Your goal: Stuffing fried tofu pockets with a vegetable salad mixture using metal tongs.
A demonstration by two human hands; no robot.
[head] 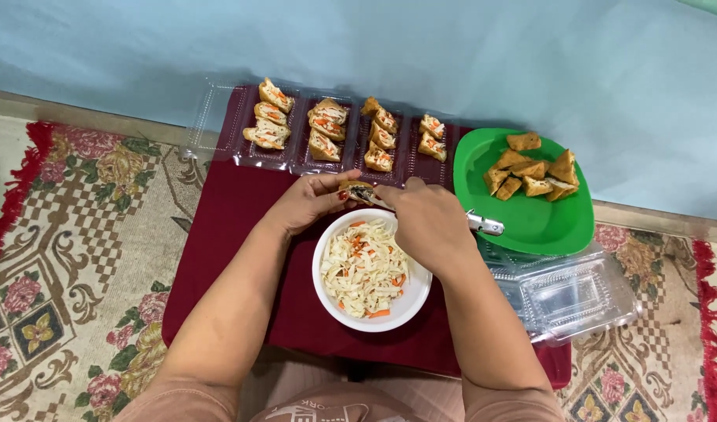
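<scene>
Both hands (pixel 374 207) pinch a fried triangular tofu pocket (pixel 357 191) above shredded slaw (pixel 364 267).

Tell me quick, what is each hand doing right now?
Left hand: closed on a fried tofu piece.
Right hand: closed on a metal utensil, its tip at the tofu.

A small golden-brown fried tofu pocket (pixel 357 190), slit open, sits tilted above the far rim of the white round bowl (pixel 336 302). A metal-handled utensil (pixel 483 225) pokes into its opening. The bowl holds pale shredded cabbage with orange carrot strips (pixel 362 267).
</scene>
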